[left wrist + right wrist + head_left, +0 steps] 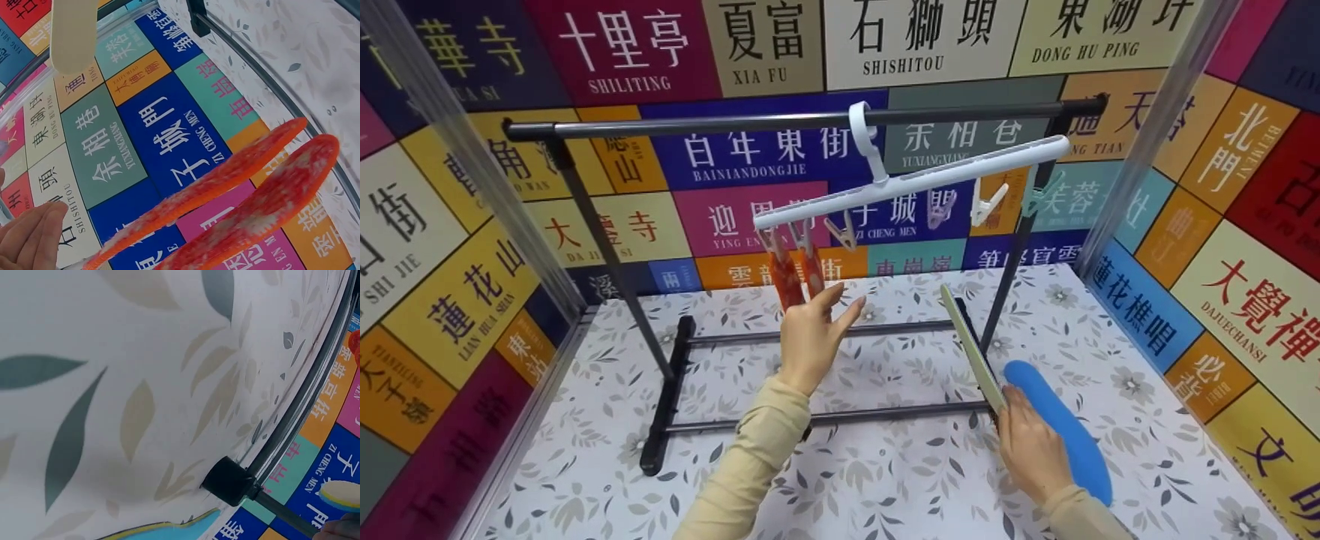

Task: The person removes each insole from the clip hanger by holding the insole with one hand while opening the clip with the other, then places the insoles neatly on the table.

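My left hand (814, 337) is raised just below a white clip hanger (915, 180), thumb and forefinger spread apart with nothing between them. Beside it, two red-orange fuzzy insoles (787, 281) hang from clips at the hanger's lower left end. The left wrist view shows the insoles (253, 219) up close, with my left fingertips (45, 230) apart from them. My right hand (1035, 446) grips the near end of a cream insole (971, 349), seen nearly edge-on. In the right wrist view, this insole (342, 493) has a yellow and blue edge.
The hanger hooks over the top bar of a black garment rack (697, 126) and tilts up to the right. Free clips (988, 202) dangle from it. A blue insole (1065, 431) lies on the leaf-patterned table (885, 480) by my right hand. Sign-covered walls (1245, 300) enclose the space.
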Demonstrator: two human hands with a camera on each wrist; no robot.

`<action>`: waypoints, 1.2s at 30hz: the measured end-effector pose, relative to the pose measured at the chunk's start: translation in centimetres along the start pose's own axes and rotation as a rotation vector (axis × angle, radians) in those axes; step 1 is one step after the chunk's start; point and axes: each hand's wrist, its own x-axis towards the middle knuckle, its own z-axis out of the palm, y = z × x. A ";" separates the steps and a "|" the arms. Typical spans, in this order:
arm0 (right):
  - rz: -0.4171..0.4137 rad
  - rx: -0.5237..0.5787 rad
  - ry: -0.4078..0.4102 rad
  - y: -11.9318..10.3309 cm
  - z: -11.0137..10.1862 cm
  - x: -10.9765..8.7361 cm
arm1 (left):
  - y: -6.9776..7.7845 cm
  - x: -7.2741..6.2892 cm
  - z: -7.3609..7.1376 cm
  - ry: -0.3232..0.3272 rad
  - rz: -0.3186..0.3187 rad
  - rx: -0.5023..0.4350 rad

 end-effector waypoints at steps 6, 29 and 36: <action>0.034 -0.021 -0.053 0.5 -1.3 0.0 | -0.9 -0.6 -0.5 0.001 -0.014 0.009; 0.163 -0.114 -0.131 7.2 -5.2 -1.7 | -3.0 -2.9 -1.6 -0.025 -0.101 -0.014; 0.203 -0.166 -0.173 8.7 -5.7 -2.0 | -3.8 -3.8 -1.7 -0.033 -0.109 -0.003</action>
